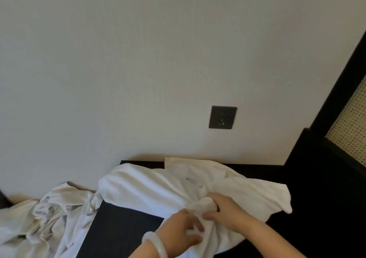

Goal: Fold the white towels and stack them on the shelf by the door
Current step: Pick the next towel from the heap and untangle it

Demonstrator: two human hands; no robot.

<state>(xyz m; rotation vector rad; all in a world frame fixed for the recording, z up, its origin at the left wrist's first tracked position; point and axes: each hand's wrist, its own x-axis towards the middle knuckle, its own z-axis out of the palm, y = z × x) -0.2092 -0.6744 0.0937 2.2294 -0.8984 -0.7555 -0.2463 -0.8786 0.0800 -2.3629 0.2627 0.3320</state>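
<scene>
A white towel (150,190) lies crumpled across a dark flat surface (118,230) against the wall. My left hand (182,228), with a pale bangle on its wrist, grips a bunch of the towel near its front edge. My right hand (225,210) grips a gathered fold of the same towel just to the right. The two hands are almost touching. The shelf and the door are out of view.
A heap of off-white cloth (39,218) lies to the left, lower than the dark surface. A flat cream sheet (190,161) sits at the back by the wall. A dark wall socket (222,117) is above. A dark frame with a woven panel (348,127) stands at right.
</scene>
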